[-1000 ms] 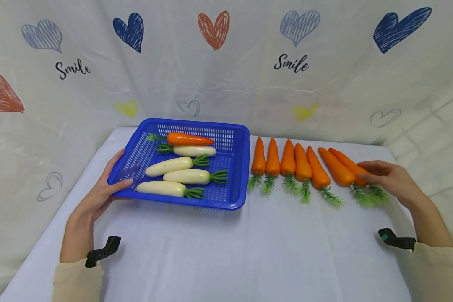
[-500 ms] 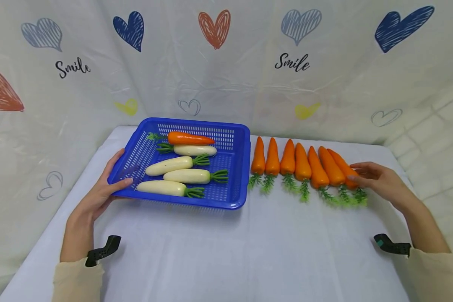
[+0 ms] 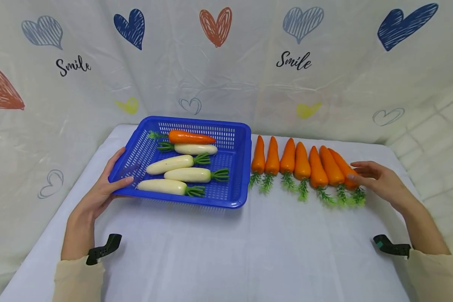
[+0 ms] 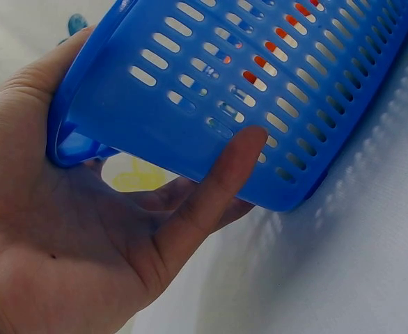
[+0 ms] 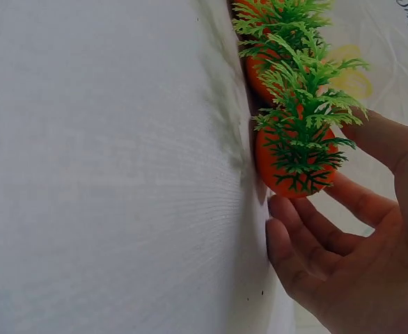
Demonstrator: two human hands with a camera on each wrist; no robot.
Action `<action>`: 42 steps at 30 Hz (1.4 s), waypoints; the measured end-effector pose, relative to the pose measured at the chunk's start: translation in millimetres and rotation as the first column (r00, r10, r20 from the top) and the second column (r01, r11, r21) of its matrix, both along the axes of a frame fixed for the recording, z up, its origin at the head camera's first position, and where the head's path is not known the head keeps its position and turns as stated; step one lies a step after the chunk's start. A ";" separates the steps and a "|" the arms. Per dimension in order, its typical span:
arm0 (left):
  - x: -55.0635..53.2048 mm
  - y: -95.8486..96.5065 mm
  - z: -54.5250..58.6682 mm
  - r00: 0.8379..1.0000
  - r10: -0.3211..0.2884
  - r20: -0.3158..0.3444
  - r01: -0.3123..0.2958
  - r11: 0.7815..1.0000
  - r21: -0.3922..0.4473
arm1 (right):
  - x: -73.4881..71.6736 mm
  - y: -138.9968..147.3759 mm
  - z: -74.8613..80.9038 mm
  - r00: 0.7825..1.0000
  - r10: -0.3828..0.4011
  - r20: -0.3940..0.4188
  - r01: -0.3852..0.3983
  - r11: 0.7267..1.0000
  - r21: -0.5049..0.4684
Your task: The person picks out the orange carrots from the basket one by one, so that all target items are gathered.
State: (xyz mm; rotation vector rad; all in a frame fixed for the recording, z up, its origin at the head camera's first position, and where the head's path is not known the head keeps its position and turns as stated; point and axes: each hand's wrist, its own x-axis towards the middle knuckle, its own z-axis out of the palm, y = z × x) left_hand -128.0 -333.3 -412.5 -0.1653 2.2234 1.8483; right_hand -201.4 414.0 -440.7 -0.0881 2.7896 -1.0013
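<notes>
My left hand [image 3: 100, 191] grips the left rim of a blue plastic basket [image 3: 242, 167], thumb over the edge. In the left wrist view one finger [image 4: 225, 174] lies against the slotted wall. Inside the basket are several white radishes [image 3: 170, 165] and one carrot [image 3: 191, 137]. My right hand [image 3: 381, 183] holds the rightmost carrot [image 3: 341, 163] of a row on the table, thumb on its top and fingers along its right side. In the right wrist view green leaves [image 5: 305, 132] hide part of the thumb side, while other fingertips [image 5: 277, 233] rest at the cloth.
Several more carrots [image 3: 287, 157] lie side by side right of the basket, tips away from me and leaves towards me. A white cloth [image 3: 241, 251] covers the table. Behind it hangs a curtain [image 3: 249, 71] printed with hearts.
My right hand has slid the two rightmost carrots left, up against the rest of the row. In the last half second they barely move. My left hand and the basket stay put.
</notes>
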 end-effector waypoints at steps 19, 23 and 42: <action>-1.2 1.4 -0.4 1.000 -0.004 -0.003 0.004 1.000 0.003 | -11.5 -24.0 14.3 0.962 -0.178 -0.207 0.154 0.980 -0.126; -1.9 2.0 0.1 1.000 -0.005 -0.004 0.005 1.000 0.011 | -19.1 -38.0 23.9 0.946 -0.207 -0.248 0.171 0.972 -0.158; 1.4 -2.9 -1.0 1.000 -0.018 -0.005 0.018 1.000 0.009 | -35.0 -118.1 39.6 0.950 -0.058 -0.308 -0.019 0.970 -0.243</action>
